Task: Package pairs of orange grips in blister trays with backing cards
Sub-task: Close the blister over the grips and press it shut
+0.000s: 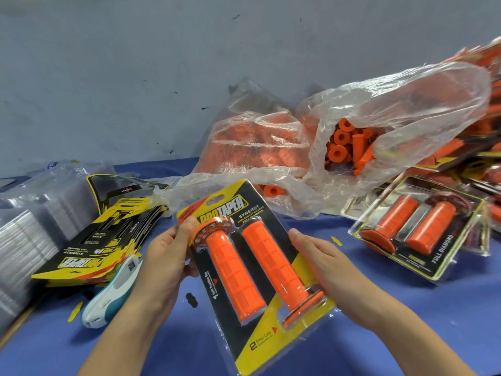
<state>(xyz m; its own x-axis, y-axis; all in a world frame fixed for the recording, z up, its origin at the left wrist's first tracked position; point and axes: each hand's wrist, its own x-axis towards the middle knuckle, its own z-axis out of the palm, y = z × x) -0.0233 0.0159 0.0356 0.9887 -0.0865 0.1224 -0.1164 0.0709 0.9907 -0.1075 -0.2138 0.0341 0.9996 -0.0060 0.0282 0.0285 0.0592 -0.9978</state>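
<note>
A blister pack (pixel 252 316) with a yellow and black backing card and two orange grips (pixel 233 278) inside is held above the blue table, tilted. My left hand (pixel 165 259) grips its upper left edge, thumb on the front. My right hand (pixel 322 264) holds its right edge, thumb on the clear blister. A finished pack (pixel 417 229) lies on the table to the right. Loose orange grips (pixel 349 147) fill clear plastic bags at the back.
A fanned stack of backing cards (pixel 100 240) lies at the left, beside a stack of clear blister trays (pixel 29 234). A white and teal stapler (pixel 113 291) lies under my left wrist. More finished packs (pixel 482 147) pile at the far right. The blue table (pixel 406 321) meets a grey wall behind.
</note>
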